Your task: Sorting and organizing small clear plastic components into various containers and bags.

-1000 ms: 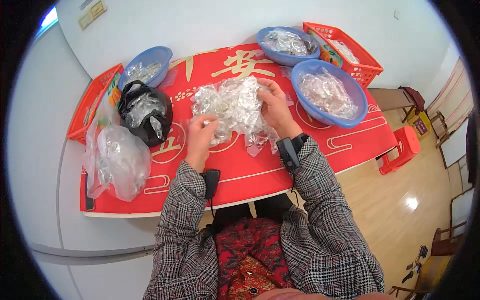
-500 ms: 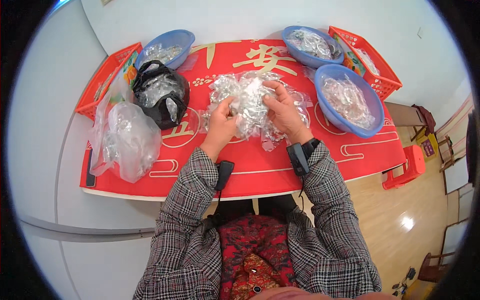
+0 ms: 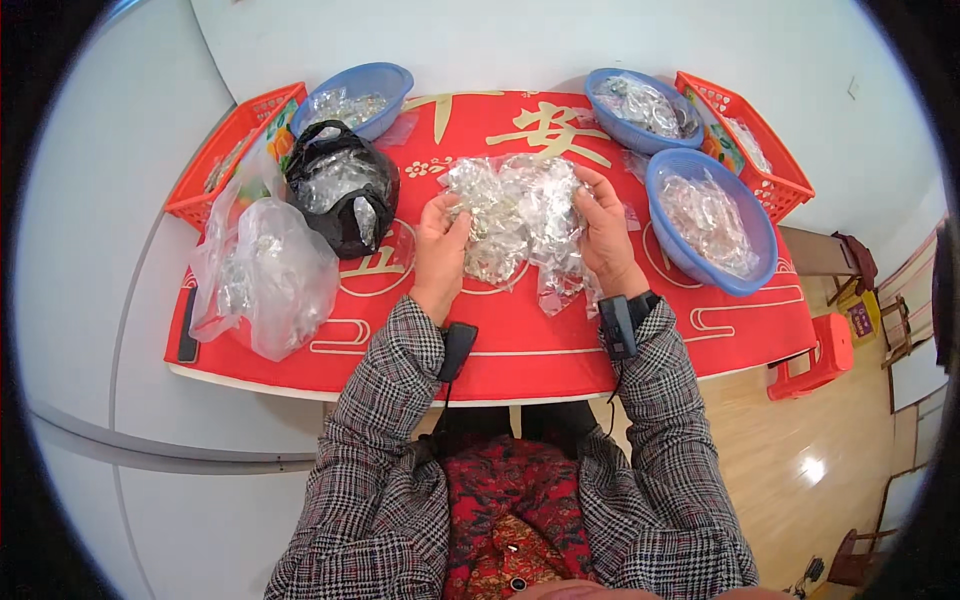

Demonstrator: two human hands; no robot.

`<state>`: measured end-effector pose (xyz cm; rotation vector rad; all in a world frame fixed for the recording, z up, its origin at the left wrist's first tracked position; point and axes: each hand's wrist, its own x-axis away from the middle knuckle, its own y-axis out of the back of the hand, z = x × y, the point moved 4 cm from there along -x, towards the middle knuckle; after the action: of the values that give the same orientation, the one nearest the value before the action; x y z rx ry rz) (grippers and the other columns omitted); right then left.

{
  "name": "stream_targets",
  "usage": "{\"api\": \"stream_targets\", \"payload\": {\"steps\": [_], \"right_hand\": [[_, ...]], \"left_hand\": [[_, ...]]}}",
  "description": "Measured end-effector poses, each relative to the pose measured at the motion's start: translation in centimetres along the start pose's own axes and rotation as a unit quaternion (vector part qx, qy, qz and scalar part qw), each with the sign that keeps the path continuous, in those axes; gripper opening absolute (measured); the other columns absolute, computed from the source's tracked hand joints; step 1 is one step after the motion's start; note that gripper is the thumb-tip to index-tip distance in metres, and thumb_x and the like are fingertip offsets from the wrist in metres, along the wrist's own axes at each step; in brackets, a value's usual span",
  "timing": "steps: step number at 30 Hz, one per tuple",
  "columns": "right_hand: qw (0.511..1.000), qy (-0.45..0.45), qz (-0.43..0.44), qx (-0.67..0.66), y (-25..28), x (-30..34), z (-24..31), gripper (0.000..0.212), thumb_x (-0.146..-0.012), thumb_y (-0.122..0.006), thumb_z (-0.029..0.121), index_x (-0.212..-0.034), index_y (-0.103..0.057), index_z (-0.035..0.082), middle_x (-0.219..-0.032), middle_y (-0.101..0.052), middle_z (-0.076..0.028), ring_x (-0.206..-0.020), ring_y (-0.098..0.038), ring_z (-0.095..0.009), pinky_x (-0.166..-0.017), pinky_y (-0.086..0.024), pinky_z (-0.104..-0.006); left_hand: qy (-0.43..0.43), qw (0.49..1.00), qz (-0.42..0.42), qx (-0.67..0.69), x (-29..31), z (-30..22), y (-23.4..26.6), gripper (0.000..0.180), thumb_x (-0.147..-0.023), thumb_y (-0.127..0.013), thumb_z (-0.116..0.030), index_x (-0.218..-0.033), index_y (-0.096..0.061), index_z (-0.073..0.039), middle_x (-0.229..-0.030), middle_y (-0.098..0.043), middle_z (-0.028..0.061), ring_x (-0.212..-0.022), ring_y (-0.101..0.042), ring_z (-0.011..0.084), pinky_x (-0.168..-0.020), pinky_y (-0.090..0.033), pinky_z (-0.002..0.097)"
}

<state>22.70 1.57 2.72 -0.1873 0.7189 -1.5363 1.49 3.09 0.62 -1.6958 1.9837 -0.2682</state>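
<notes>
A heap of small clear plastic packets (image 3: 495, 220) with shiny silvery contents lies at the middle of the red-covered table; what is inside them is too small to make out. At the heap's left edge, my left hand (image 3: 438, 255) has its fingers curled and thumb inward against the packets. Opposite it, my right hand (image 3: 608, 235) grips the heap's right edge between thumb and bent fingers. A few packets hang loosely toward me below the right hand. The fingertips of both hands are partly hidden among the shiny plastic.
On the left stand a white translucent bag (image 3: 270, 280), a black plastic bag (image 3: 345, 190), a blue basin (image 3: 375, 95) and a red basket (image 3: 215, 165). On the right are a large blue basin (image 3: 715, 225), another blue basin (image 3: 645, 110) and a red basket (image 3: 775, 165). A red stool (image 3: 825, 355) stands beyond the right edge.
My hands have moved apart to the heap's two sides. The packets between them now form two clumps with a gap at the near side. The whole view has shifted slightly.
</notes>
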Motion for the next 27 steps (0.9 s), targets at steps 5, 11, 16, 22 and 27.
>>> {"api": "stream_targets", "payload": {"steps": [5,11,16,22,27], "right_hand": [[1.0,-0.005,0.01,-0.001,0.0,0.1,-0.1,0.027,-0.087,-0.046,0.004,-0.114,-0.047,0.003,-0.105,-0.056,-0.006,-0.093,-0.055,-0.013,-0.083,-0.045,-0.0267],[1.0,0.02,0.005,-0.009,0.0,0.0,0.0,0.028,-0.086,-0.048,0.005,-0.114,-0.048,0.004,-0.103,-0.056,-0.006,-0.091,-0.055,-0.013,-0.079,-0.045,-0.0262],[0.897,0.126,0.059,0.419,-1.3,0.5,1.1,0.028,-0.084,-0.052,0.008,-0.111,-0.05,0.003,-0.1,-0.057,-0.007,-0.088,-0.056,-0.014,-0.076,-0.045,-0.0266],[0.794,0.288,-0.012,0.535,0.0,0.0,3.0,0.025,-0.079,-0.055,0.011,-0.102,-0.056,0.002,-0.094,-0.058,-0.014,-0.086,-0.056,-0.027,-0.076,-0.045,-0.0341],[0.753,0.248,-0.104,0.601,3.8,-1.3,3.5,0.023,-0.077,-0.056,0.014,-0.097,-0.059,0.001,-0.087,-0.059,-0.017,-0.083,-0.057,-0.031,-0.07,-0.046,-0.0365]], "left_hand": [[0.013,1.0,0.002,-0.014,0.4,-0.6,-0.7,0.026,-0.085,-0.048,-0.001,-0.11,-0.042,-0.002,-0.103,-0.055,0.0089,-0.087,-0.057,0.0143,-0.073,-0.05,0.0264],[0.011,0.998,-0.053,0.016,0.6,-0.7,-0.8,0.03,-0.083,-0.052,-0.001,-0.111,-0.042,-0.001,-0.09,-0.058,0.0067,-0.072,-0.054,0.0081,-0.061,-0.044,0.0194],[-0.013,0.997,-0.027,-0.064,0.4,-0.4,-0.4,0.025,-0.081,-0.055,-0.003,-0.105,-0.048,0.0,-0.083,-0.057,0.0032,-0.068,-0.051,0.0055,-0.059,-0.041,0.0172],[0.005,0.986,0.001,-0.166,0.5,0.5,-0.3,0.016,-0.08,-0.057,-0.004,-0.095,-0.054,0.0,-0.079,-0.055,0.0001,-0.067,-0.048,0.0045,-0.059,-0.039,0.0171],[0.014,0.983,-0.004,-0.18,0.4,0.7,-0.1,0.014,-0.08,-0.056,-0.004,-0.093,-0.056,0.0,-0.079,-0.055,0.0001,-0.068,-0.049,0.0055,-0.061,-0.04,0.0186]]}}
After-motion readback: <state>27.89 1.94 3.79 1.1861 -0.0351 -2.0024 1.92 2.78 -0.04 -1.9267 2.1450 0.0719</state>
